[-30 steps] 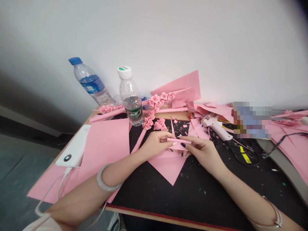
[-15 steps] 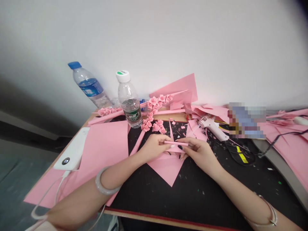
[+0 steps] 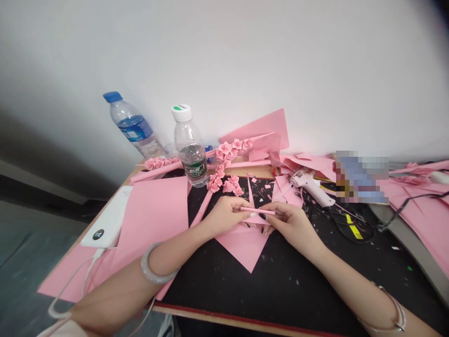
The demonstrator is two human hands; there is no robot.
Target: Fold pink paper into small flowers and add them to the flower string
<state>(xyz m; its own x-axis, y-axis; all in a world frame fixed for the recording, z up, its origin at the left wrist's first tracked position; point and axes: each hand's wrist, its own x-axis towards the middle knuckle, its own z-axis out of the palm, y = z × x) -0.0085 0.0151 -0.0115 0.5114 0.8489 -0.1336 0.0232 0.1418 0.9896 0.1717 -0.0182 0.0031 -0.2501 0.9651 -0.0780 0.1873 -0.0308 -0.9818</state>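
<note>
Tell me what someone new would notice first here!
Probably the left hand and right hand, holding a thin pink paper roll over the black surface. Behind them, folded pink flowers sit beside a white-capped bottle. A pale glue gun lies beyond the right hand.

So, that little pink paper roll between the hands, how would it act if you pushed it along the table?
The pink paper roll is probably very light, being slim and seemingly just paper. Its straight shape suggests it's fairly stiff lengthwise, though a squeeze might dent it. Being rounded, it could roll on the black tabletop.
</note>
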